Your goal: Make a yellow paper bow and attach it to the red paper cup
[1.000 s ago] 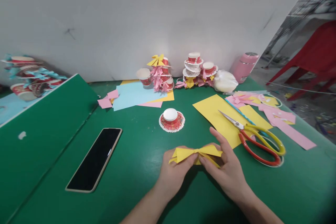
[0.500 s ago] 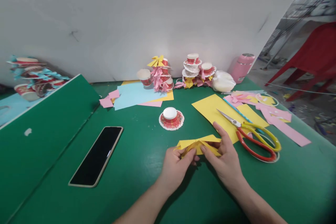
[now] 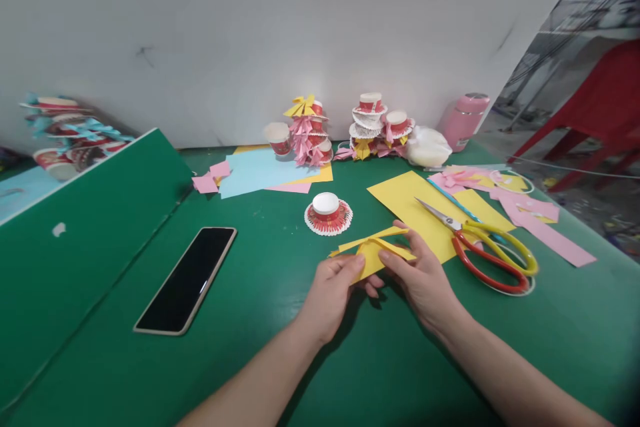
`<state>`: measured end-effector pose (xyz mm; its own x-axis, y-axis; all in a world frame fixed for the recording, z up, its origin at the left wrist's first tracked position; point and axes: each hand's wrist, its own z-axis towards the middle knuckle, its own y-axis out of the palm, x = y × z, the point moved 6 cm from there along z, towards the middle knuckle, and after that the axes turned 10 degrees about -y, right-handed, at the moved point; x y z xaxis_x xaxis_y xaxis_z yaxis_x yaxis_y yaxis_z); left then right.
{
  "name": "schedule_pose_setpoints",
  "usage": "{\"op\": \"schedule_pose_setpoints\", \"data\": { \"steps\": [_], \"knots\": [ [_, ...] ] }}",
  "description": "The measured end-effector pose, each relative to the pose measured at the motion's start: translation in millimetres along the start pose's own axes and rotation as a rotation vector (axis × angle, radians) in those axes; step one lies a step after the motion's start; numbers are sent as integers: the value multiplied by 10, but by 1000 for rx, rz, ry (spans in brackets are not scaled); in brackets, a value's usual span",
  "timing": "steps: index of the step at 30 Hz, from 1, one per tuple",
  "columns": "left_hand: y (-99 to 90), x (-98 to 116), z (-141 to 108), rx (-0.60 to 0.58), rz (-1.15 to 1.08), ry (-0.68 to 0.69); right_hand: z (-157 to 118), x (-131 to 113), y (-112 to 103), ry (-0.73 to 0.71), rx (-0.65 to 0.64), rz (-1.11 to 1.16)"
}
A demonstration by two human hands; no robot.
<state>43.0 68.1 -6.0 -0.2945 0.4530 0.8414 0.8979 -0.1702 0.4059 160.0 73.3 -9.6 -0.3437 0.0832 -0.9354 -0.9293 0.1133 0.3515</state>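
Observation:
A folded yellow paper piece [image 3: 371, 255] is held between both hands above the green table [image 3: 260, 373]. My left hand [image 3: 331, 290] pinches its left part with thumb and fingers. On its right side, my right hand [image 3: 423, 280] grips it between thumb and fingers. Just beyond the paper stands a red paper cup [image 3: 326, 205], upside down with its fringed rim spread flat. To the right, scissors [image 3: 457, 227] with red and yellow handles lie partly open across a yellow sheet [image 3: 407, 200].
A phone [image 3: 187, 280] lies at the left. Decorated cup stacks [image 3: 313, 130], a white bag [image 3: 429, 147] and a pink bottle [image 3: 466, 121] stand along the back wall. Blue sheets [image 3: 255, 170] lie at the back; pink strips [image 3: 555, 237] lie at the right.
The yellow paper has tilted and opened differently, its lower flap now facing up. Both hands have shifted slightly, with the right fingers now bent behind the paper. The whole view has moved a little.

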Motion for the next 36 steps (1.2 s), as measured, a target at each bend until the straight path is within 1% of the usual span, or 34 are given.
{"op": "schedule_pose_setpoints", "data": {
  "steps": [3, 6, 9, 13, 16, 21, 25, 30, 32, 36],
  "knots": [
    [-33, 18, 4, 46, -45, 4, 13, 34, 32, 50, -43, 14],
    [-89, 41, 9, 114, -19, 10, 9, 40, 0, 18, -32, -81],
    [-137, 68, 19, 149, 49, 30, -11, 28, -19, -32, -64, -158],
    [-148, 85, 15, 156, 184, 61, -28, 15, -14, -75, -136, -148],
    [-119, 83, -16, 163, 232, 67, -16, 26, -51, -67, -97, -146],
    [-95, 100, -79, 228, 241, 88, -3, 26, -79, -38, -17, -79],
    [-123, 88, -88, 287, 201, 67, -19, 3, -58, -27, -17, -21],
    [-121, 127, -91, 278, 262, 155, -21, 14, -66, -4, -15, -32],
    [-130, 140, -94, 292, 302, 176, -20, 29, -65, 4, -25, -23],
    [-142, 139, -88, 310, 345, 137, -25, 57, -63, 23, -44, -2]
  ]
}}
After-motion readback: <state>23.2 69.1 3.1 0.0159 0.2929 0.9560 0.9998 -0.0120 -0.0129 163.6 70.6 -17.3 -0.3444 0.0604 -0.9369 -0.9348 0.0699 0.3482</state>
